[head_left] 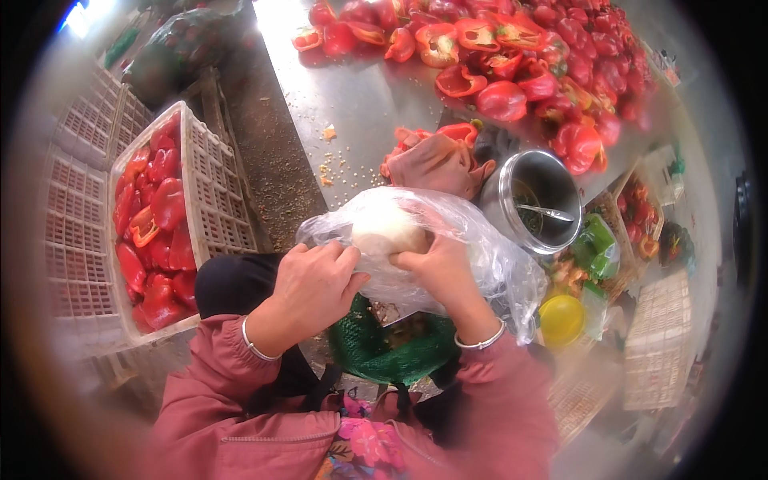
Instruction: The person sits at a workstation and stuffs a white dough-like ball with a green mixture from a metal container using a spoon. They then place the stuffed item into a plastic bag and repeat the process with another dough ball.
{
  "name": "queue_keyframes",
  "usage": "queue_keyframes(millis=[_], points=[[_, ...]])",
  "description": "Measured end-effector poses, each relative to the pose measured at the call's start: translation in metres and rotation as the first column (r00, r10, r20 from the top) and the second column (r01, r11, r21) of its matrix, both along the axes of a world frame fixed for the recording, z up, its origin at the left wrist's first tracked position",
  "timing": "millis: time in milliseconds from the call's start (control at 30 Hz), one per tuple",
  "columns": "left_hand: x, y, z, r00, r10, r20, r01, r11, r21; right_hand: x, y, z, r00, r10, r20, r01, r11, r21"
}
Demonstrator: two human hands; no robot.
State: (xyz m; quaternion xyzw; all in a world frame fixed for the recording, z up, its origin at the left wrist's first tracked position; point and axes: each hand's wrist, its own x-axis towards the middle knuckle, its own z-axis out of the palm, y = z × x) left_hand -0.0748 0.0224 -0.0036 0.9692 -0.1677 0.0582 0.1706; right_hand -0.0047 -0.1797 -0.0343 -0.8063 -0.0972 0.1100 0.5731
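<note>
A smooth white steamed bun (pixel 390 234) lies in the mouth of a clear plastic bag (pixel 500 276) in front of me. My right hand (pixel 442 272) is closed around the bun's right side, thumb on its near face; its other fingers are partly hidden behind the bun and film. At the bag's left edge, my left hand (pixel 316 282) has its fingers curled and pinching the film. Just beyond the bag, a steel pot (pixel 534 202) stands tilted toward me, with a metal spoon (pixel 546 212) inside. Beside it lie crumpled orange-pink gloves (pixel 440 164).
Many red peppers (pixel 502 100), whole and halved, are heaped on the metal table (pixel 340 108), with scattered seeds. A plastic crate (pixel 190 188) of red peppers stands at left. Below my hands is a green mesh bag (pixel 392 360); a yellow bowl (pixel 562 320) sits at right.
</note>
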Motion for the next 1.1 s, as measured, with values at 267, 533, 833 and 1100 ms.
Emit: queue_keyframes(millis=[267,533,833,1100], points=[[0.009,-0.001,-0.003,0.999,-0.045,-0.001,0.043,0.956,0.291,0.011,-0.009,0.022,0.891,-0.109,-0.442,0.365,0.75,0.551],[0.016,-0.014,0.007,0.979,0.047,0.199,-0.067,0.993,0.096,0.009,-0.013,0.052,0.881,-0.131,-0.455,0.354,0.821,0.449],[0.019,-0.033,0.022,0.939,0.087,0.332,-0.037,0.987,-0.154,0.009,-0.015,0.045,0.948,-0.148,-0.283,0.255,0.885,0.389],[0.022,-0.029,-0.011,0.985,0.053,0.166,-0.104,0.942,0.318,0.013,-0.025,0.041,0.816,-0.062,-0.574,0.461,0.669,0.583]])
